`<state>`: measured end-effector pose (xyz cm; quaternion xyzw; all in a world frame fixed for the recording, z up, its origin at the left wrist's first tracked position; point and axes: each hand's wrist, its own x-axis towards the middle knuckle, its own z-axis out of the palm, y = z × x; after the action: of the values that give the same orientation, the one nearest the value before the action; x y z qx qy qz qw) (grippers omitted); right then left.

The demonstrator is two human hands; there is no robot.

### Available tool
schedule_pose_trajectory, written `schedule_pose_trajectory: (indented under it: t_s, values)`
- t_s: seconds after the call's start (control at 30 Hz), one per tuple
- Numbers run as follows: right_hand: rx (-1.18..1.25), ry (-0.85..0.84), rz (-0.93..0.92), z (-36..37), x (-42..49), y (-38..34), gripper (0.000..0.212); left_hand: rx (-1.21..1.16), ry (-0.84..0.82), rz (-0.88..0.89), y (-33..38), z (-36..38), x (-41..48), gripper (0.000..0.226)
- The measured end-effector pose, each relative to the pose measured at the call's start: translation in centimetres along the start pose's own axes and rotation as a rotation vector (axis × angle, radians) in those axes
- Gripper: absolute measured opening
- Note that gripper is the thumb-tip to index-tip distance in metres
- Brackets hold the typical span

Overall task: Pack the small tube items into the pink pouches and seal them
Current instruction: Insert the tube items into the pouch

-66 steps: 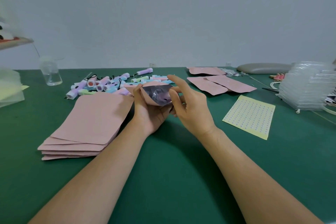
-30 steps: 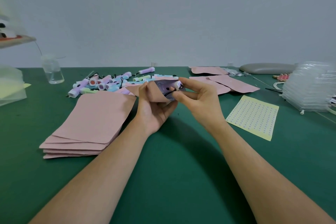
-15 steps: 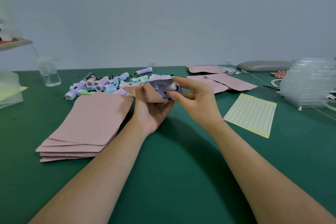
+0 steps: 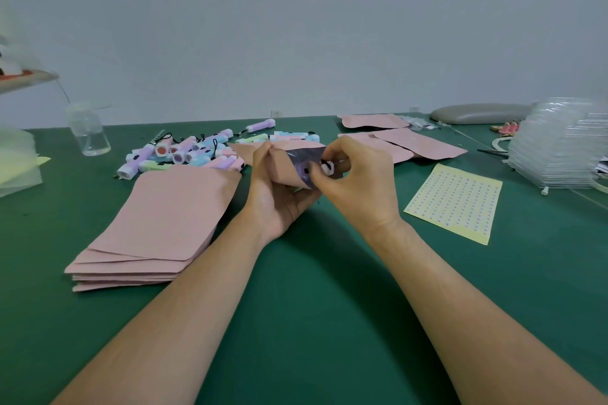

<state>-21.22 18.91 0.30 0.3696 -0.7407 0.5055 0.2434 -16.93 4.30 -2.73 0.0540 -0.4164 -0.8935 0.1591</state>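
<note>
Early days tbh: left hand (image 4: pixel 279 197) grips a pink pouch (image 4: pixel 286 164) open above the bench (image 4: pixel 312 289), right hand (image 4: pixel 358 187) pinches a purple tube (image 4: pixel 324 169) halfway in, unsealed, with the empty pouch stack (image 4: pixel 164 223) and tube pile (image 4: pixel 184 154) waiting.

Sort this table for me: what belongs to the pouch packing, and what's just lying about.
Job: open pouch in the left hand; purple tube pinched by the right hand; tube pile; empty pouch stack; far-right pouches; sticker sheet, probably for sealing.
Lying about: clear bottle; grey pad; clear plastic stack.
</note>
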Motion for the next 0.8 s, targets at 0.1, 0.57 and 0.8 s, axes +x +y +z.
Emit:
schedule_pose_trajectory:
  t_s: [0.1,0.57,0.8]
  values:
    - [-0.196,-0.026,0.001,-0.2,0.2,0.1,0.016,0.052,-0.011,-0.014,0.2,0.1,-0.3,0.063]
    - [0.153,-0.195,-0.534,1.8,-0.8,-4.8,0.037,0.081,0.054,0.166,-1.2,-0.2,0.2,0.057]
    - [-0.222,-0.05,-0.61,-0.8,-0.9,-2.5,0.04,-0.072,-0.019,0.075,0.3,-0.9,-0.3,0.078]
